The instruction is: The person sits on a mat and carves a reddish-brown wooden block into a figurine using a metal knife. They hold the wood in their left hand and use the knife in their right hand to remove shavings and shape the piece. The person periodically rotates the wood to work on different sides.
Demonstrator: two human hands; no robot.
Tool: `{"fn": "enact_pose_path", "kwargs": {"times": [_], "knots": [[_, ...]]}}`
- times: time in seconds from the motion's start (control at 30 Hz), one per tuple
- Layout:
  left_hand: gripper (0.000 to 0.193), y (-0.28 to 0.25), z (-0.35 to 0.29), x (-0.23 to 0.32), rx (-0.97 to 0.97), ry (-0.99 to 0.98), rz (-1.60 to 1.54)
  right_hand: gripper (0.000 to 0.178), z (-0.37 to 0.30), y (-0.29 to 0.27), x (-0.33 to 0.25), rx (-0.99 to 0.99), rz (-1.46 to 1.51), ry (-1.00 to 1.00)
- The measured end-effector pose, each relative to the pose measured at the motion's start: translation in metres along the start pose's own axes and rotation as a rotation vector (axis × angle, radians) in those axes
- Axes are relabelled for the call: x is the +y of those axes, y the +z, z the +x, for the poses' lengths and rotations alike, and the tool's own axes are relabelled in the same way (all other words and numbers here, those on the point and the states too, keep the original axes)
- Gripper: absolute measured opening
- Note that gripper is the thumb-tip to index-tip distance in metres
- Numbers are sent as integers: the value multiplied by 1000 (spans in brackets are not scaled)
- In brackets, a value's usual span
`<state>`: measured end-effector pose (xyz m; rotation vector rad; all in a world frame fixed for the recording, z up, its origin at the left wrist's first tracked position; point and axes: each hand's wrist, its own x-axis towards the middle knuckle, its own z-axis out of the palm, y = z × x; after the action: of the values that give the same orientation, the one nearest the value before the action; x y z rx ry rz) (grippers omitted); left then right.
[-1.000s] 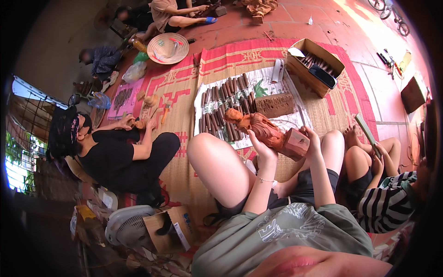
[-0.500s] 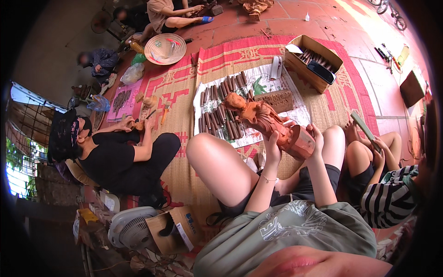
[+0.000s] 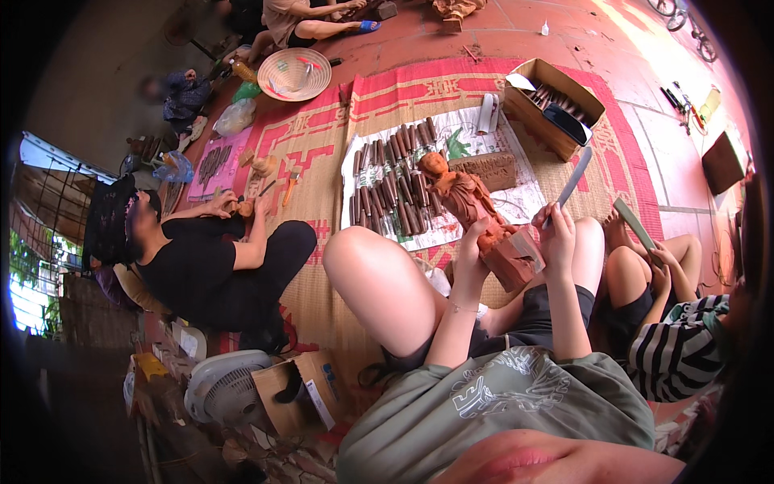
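A reddish-brown carved wooden statue [image 3: 466,202] of a draped figure leans over my lap, its head pointing away to the upper left. My left hand [image 3: 476,250] is wrapped around its lower part, just above the blocky base [image 3: 516,256]. My right hand [image 3: 558,234] is closed beside that base, gripping the lower end of a long, thin, curved grey strip [image 3: 574,179]. The strip sticks up and away from me, clear of the statue; whether it is a blade or an abrasive strip I cannot tell.
Several wooden-handled carving tools [image 3: 391,181] and a carved block [image 3: 488,171] lie on white paper [image 3: 524,189] ahead. A cardboard box [image 3: 576,121] of tools stands beyond. Co-workers sit left [image 3: 218,258] and right [image 3: 681,339]. A fan [image 3: 226,383] and an open carton [image 3: 302,391] are lower left.
My right hand has left the statue's base and now holds up the thin grey strip. The statue has swung more upright and shifted slightly right in my left hand.
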<state>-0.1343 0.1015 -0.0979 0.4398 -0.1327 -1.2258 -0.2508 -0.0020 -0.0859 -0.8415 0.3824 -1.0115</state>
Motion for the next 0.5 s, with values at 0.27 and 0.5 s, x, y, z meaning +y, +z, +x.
{"fn": "enact_pose_path", "kwargs": {"times": [0.27,0.5], "knots": [[38,3,-5,2,54,-57,73,11,4,34,-25,-18,-338,60],[32,9,-2,-5,108,26,127,11,8,32,-19,-121,-397,39]]}}
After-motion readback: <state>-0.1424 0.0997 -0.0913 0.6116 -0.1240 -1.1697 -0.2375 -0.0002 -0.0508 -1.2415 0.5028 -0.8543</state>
